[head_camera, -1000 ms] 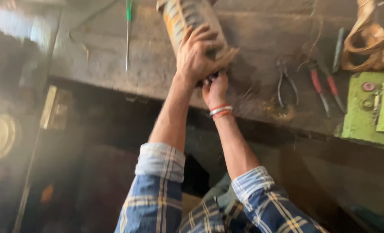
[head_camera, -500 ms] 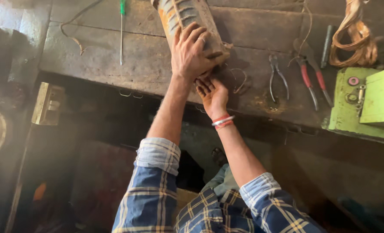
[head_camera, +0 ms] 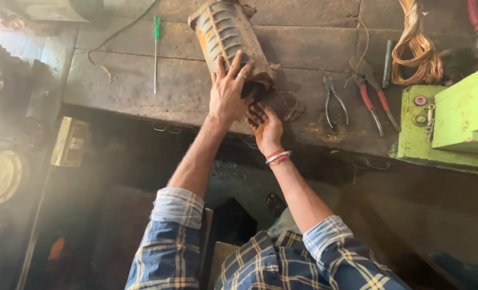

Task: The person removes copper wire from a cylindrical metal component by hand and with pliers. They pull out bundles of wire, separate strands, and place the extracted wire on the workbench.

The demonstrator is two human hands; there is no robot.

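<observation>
While lying tilted on the bench (head_camera: 142, 80), motor housing (head_camera: 225, 37) steadied by left hand (head_camera: 227, 94), fingers spread flat over its near end. Right hand (head_camera: 264, 124) just below, palm up, fingers loosely curled at the opening. Screwdriver (head_camera: 156, 51) left; pliers (head_camera: 333, 99) and wire coil (head_camera: 419, 48) right.

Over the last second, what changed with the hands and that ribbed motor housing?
The right hand has come out from the housing's near end, palm up and open just below it. The left hand loosened from a clamping grip to lying flat, fingers spread, on the ribbed motor housing. The housing stayed on the bench; the pliers and green screwdriver are unmoved.
</observation>
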